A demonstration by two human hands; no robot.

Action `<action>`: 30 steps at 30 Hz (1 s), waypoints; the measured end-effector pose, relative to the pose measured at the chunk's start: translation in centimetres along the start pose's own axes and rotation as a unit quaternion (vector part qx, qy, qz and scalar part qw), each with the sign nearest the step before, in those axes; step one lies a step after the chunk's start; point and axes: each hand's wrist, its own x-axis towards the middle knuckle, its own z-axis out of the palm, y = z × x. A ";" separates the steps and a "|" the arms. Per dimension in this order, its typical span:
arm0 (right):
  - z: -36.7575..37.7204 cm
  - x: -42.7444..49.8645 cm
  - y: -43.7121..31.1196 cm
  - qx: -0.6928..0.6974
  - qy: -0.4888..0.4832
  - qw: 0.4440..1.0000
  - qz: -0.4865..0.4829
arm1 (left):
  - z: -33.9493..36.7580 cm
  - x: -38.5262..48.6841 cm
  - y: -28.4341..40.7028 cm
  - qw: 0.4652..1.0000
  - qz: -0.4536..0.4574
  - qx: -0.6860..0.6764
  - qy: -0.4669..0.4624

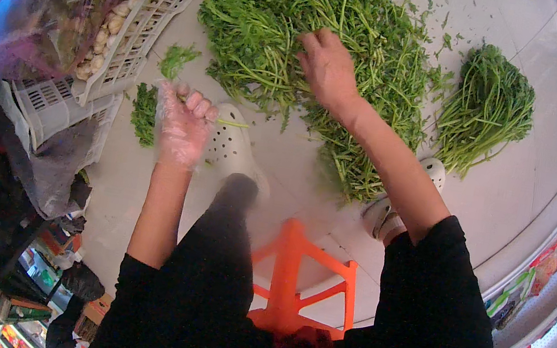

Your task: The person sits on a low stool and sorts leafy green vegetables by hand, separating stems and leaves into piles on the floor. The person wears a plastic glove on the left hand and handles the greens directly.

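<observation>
My left hand [185, 124], in a transparent plastic glove, is closed around a sprig of leafy greens [178, 61]. The leaves stick out above the fist and a pale stem pokes out to the right. Over a large heap of leafy green vegetables with long stems [265, 35] reaches my bare right hand [330, 67]. Its fingers are curled at the heap's middle; whether they pinch a stem cannot be made out. On the floor, partly behind the gloved hand, lies a small bunch of greens [143, 114]. A separate bundle of greens [488, 106] rests right of the heap.
A white plastic crate [139, 37] of garlic bulbs [110, 30] stands at the left beside a purple plastic bag [37, 4]. Between my legs is an orange plastic stool [288, 263]. My beige clog [232, 139] is near my left hand. Shelving [542, 319] edges the right side.
</observation>
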 end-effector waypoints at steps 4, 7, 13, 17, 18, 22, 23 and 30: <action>-1.7 1.6 3.1 -0.017 0.098 0.989 0.110 | 0.9 -0.1 0.1 0.999 -0.029 -0.042 0.008; -2.6 2.1 4.8 -0.010 0.151 0.974 0.171 | 1.7 -0.2 -0.2 0.997 -0.050 -0.058 0.021; -4.4 2.8 6.5 0.021 0.054 0.972 0.228 | 3.4 -0.5 -1.3 0.995 -0.083 0.019 -0.056; -6.0 1.5 4.0 0.108 0.130 0.978 0.124 | 4.7 -0.2 -2.6 0.992 -0.094 0.077 -0.043; -6.4 0.6 2.8 0.125 0.157 0.978 0.064 | 5.1 -0.1 -2.8 0.989 -0.093 0.102 -0.047; -7.2 -2.6 -1.2 0.247 0.039 0.966 0.073 | 6.7 -0.5 -3.6 0.973 -0.062 0.219 -0.047; -7.2 -3.1 -1.9 0.234 0.022 0.969 0.071 | 7.0 -0.6 -3.7 0.967 -0.046 0.239 -0.071; -6.5 -4.4 -4.1 0.188 -0.064 0.979 -0.037 | 7.5 -1.0 -4.6 0.963 -0.050 0.261 -0.042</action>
